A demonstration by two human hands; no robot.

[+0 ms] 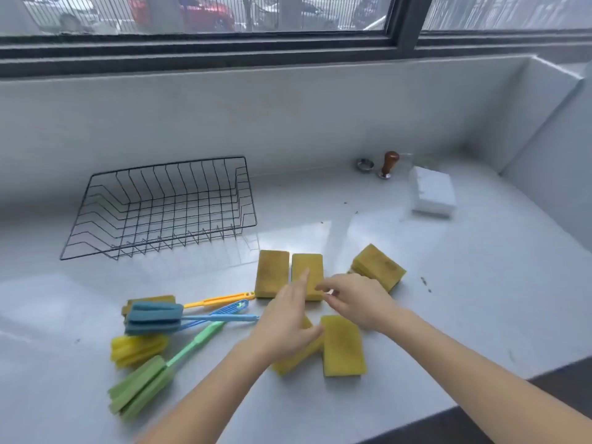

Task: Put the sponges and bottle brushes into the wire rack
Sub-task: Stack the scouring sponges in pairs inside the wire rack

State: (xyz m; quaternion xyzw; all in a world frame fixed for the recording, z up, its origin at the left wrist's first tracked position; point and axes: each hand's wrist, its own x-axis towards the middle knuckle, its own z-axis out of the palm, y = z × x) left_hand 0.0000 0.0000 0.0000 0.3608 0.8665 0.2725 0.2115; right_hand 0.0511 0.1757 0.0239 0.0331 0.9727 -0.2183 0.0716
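A black wire rack (pixel 246 190) stands empty at the back left of the white counter. Several yellow sponges lie in front of it: two side by side (pixel 271 270), one to the right (pixel 379 267), one near the front (pixel 342 347), and one partly under my left hand (pixel 288 365). Foam bottle brushes lie to the left: a blue one (pixel 153 317), a yellow one (pixel 137 347) and a green one (pixel 141 387). My left hand (pixel 288 325) hovers over the sponges with fingers spread. My right hand (pixel 355 299) reaches beside it, fingers loosely curled, holding nothing.
A white block stack (pixel 432 195), a wooden-handled tamper (pixel 389 165) and a small metal cup (pixel 364 164) sit at the back right. The counter's front edge runs diagonally at the lower right. A window ledge rises behind the counter.
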